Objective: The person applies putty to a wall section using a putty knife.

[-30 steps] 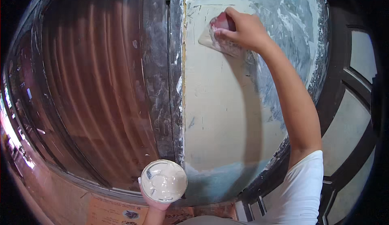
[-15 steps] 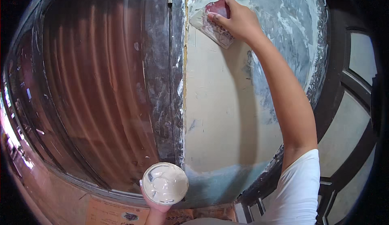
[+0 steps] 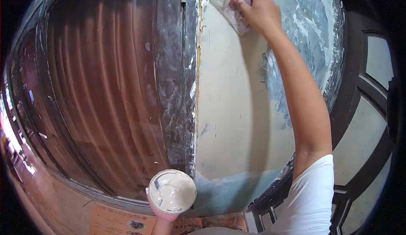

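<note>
Scraper (image 3: 231, 15), flat, pale with smears and a dark-red handle, upper centre of the frame: gripped by the bare right hand (image 3: 265, 11), its blade apparently against the beige-coated wall panel (image 3: 226, 103), where uneven pressure or a dipped corner could score the surface or leave ridges. Tub (image 3: 195, 197), round, pale-rimmed, holding glossy cream paste (image 3: 179, 188), lower centre: supported by the bare left hand (image 3: 163, 214), clasped around its underside; a careless tilt could spill its contents, and a leftward overrun could smear the dark, scuffed door frame (image 3: 171, 70).
</note>
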Motion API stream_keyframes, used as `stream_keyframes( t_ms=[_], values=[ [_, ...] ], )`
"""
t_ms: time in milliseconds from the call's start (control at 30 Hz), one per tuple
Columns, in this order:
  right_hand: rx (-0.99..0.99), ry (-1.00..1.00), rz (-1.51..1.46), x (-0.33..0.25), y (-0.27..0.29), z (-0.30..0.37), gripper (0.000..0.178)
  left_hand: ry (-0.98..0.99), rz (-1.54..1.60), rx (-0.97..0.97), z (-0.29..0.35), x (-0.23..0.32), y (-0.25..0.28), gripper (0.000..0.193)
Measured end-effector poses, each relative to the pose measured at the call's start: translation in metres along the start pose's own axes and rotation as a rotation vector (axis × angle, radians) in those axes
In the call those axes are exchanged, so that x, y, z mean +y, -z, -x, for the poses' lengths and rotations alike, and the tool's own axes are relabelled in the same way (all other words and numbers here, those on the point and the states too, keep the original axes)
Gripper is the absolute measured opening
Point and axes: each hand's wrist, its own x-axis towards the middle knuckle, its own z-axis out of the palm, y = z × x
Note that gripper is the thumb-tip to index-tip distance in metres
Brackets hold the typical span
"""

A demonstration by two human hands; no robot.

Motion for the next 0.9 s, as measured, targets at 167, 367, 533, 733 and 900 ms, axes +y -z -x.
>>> stream_keyframes(
  t_ms=[167,367,533,733,900],
  values=[
    [-0.111,0.168,-0.111,-0.004,-0.007,0.008,0.061,0.063,0.125,0.017,0.003,0.003,0.003,0.076],
    [0.018,-0.125,0.031,0.002,0.011,-0.002,0.060,0.097,0.304,0.063,0.004,0.003,-0.003,0.073],
    [-0.011,0.135,-0.112,-0.002,-0.011,0.017,0.057,0.055,0.110,0.002,0.008,0.002,-0.008,0.073],
    [0.311,-0.249,-0.162,0.009,-0.002,0.017,0.059,0.070,0.053,-0.011,0.013,-0.002,-0.015,0.073],
    [0.309,-0.173,-0.568,-0.016,0.006,0.092,0.042,0.090,0.138,-0.017,0.015,-0.001,-0.011,0.072]
  ],
)
